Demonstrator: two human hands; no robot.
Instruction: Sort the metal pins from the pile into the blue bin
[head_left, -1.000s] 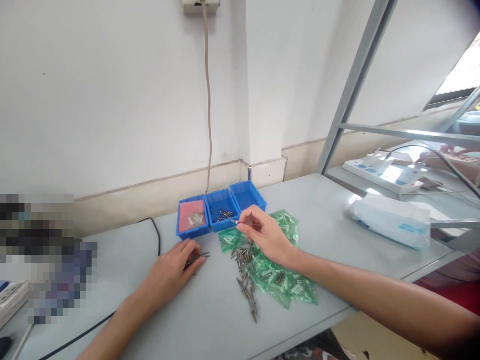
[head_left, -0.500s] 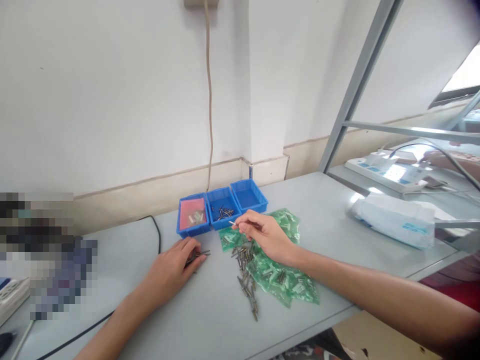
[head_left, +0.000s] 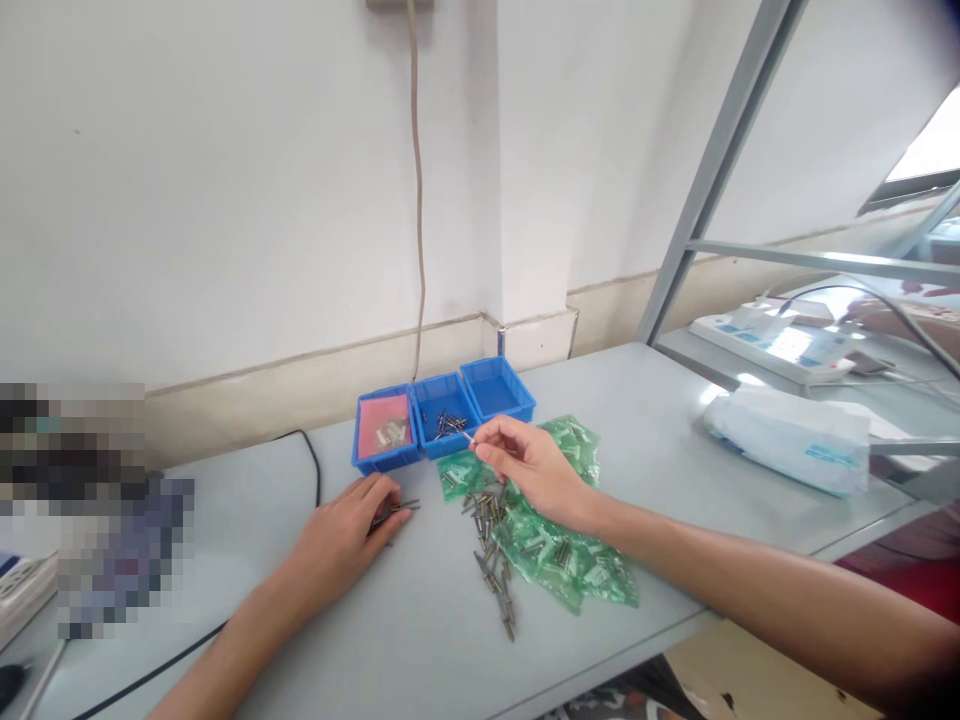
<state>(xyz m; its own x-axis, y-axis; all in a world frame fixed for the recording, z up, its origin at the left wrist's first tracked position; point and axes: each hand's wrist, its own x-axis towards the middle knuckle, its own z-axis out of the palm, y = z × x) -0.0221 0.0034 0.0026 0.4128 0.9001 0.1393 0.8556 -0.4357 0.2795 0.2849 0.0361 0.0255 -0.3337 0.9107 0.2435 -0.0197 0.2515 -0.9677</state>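
Note:
My right hand (head_left: 531,468) pinches a small thin metal pin (head_left: 468,436) between thumb and fingertips, at the front edge of the middle blue bin (head_left: 459,396). That bin holds several dark metal pins (head_left: 450,425). On the table, my left hand (head_left: 346,528) is curled round several metal pins (head_left: 406,505), whose ends stick out past the fingers. Between my hands lies a loose pile of metal pins (head_left: 489,520). Beneath and beside my right hand are green plastic bags (head_left: 562,585) with small metal parts in them.
Left of the middle bin, another blue bin (head_left: 386,462) holds a pink sheet (head_left: 373,420) and small pale parts. A third blue bin (head_left: 495,388) stands to the right. A white soft package (head_left: 787,440) lies near a grey metal frame (head_left: 705,190). A black cable (head_left: 319,470) crosses the left side.
My right hand has shifted very slightly to the right, and the pin in it has changed its tilt. My left hand has stayed in place.

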